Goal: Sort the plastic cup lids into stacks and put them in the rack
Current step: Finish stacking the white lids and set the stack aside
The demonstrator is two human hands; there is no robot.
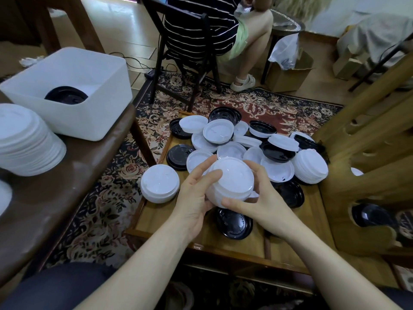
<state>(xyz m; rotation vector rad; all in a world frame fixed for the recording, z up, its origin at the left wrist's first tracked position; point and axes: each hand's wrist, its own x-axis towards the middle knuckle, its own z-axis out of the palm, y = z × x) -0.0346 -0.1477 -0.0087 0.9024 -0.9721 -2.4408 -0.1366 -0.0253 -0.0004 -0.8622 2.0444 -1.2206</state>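
Holding small stack of white lids (231, 182) between both hands above wooden tray (154, 220). Left hand (196, 195) cupping stack's left side, thumb lying across top rim. Right hand (263, 204) gripping right side, fingers curling over far edge, thumb pressing near edge. Lying jumbled in tray beyond: mixed white and black lids (250, 144). Sitting at tray's left edge: second white stack (159, 183). Resting on dark tabletop (67, 182) at left: tall white stack (26, 142), white bin (73, 90) containing black lids (66, 96).
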